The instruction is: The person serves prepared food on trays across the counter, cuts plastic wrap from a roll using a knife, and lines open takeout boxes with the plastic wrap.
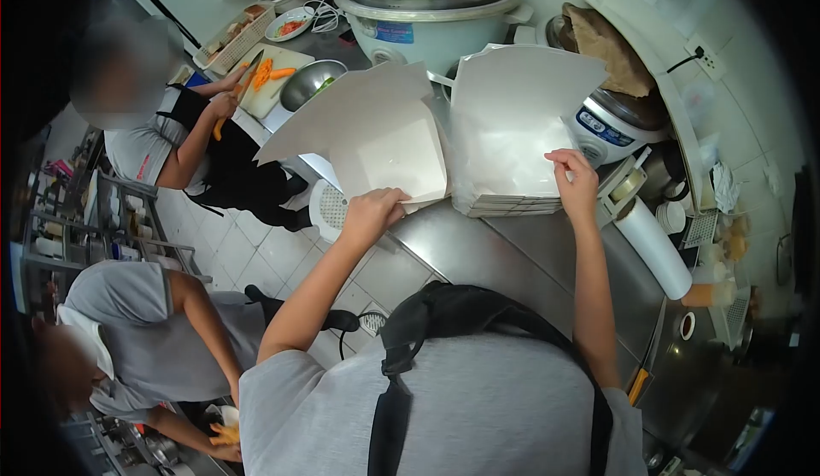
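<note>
My left hand point(376, 216) grips the near edge of an open white paper takeaway box point(395, 155), with the thumb along its rim. The box's lid flap stands up toward the back left. Beside it on the right is a nested stack of the same boxes point(508, 204), their tall flaps rising at the back. My right hand point(576, 181) has its fingers bent and closed at the right wall of the stack's top box. The fingertips partly hide the edge there.
A large rice cooker point(427, 14) stands behind the boxes, and a second cooker point(608, 126) at the right. A white plastic roll point(653, 249) lies on the steel counter point(461, 245). One co-worker point(184, 147) holds a knife by a cutting board point(265, 100); another person point(162, 326) bends at lower left.
</note>
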`<state>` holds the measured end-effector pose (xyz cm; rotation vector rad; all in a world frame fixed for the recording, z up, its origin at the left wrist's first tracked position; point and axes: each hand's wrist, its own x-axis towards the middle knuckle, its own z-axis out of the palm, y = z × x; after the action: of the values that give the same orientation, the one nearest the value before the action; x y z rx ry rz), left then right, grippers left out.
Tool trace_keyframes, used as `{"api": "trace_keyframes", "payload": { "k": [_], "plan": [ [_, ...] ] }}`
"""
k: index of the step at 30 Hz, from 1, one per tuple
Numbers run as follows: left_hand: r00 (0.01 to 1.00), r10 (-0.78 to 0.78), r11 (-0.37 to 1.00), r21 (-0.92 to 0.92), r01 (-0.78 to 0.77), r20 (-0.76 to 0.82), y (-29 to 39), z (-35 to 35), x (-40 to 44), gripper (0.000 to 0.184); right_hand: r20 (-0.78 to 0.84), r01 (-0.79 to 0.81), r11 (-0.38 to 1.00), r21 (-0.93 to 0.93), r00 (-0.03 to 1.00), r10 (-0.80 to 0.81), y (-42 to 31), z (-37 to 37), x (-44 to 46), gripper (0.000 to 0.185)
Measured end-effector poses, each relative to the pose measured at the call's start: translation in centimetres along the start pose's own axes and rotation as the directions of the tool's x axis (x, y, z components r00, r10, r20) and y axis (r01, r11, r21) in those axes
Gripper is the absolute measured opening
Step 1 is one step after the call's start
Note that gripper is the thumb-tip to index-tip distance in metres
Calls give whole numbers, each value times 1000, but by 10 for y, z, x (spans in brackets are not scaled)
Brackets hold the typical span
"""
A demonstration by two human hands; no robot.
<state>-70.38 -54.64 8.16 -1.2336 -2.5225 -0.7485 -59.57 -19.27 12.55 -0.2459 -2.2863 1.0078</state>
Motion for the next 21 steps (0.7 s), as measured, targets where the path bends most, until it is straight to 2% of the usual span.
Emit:
{"api": "trace_keyframes", "payload": {
  "k": [5, 8, 9, 13, 16, 18, 19, 20, 21],
  "plan": [
    [991, 39, 998, -46, -45, -129, 0, -13, 7, 14, 2, 10, 1000, -17, 1000, -9, 1, -1, 0, 20],
    [972, 26, 988, -141, -60, -235, 7, -20, 10, 15, -40, -24, 999, -22, 999, 23, 0, 2, 0, 20],
    [959, 59, 991, -100, -89, -277, 9, -22, 13, 15, -50, -21, 999, -38, 999, 19, -1, 2, -1, 19],
    [965, 32, 999, -25, -40, -261, 9, -35, 13, 16, -63, 9, 997, -70, 998, -13, -3, 5, -1, 19],
    [883, 46, 996, -45, -76, -467, 18, -58, 19, 19, -59, 18, 998, -61, 998, -22, -2, 5, 2, 19],
    [771, 65, 998, 40, -51, -634, 40, -87, 24, 17, -67, 59, 997, -53, 996, -63, 0, 3, -2, 19],
    [690, 40, 989, -70, -131, -722, 48, -92, 32, 14, -53, 0, 1000, -32, 999, -2, -2, 3, -3, 18],
    [609, -6, 960, -174, -218, -793, 56, -95, 38, 12, -52, 40, 993, -109, 998, -46, -2, 1, -5, 18],
    [707, 39, 954, -185, -237, -707, 71, -102, 40, 13, -49, 83, 980, -179, 994, -94, -3, 2, -4, 18]
  ]
}}
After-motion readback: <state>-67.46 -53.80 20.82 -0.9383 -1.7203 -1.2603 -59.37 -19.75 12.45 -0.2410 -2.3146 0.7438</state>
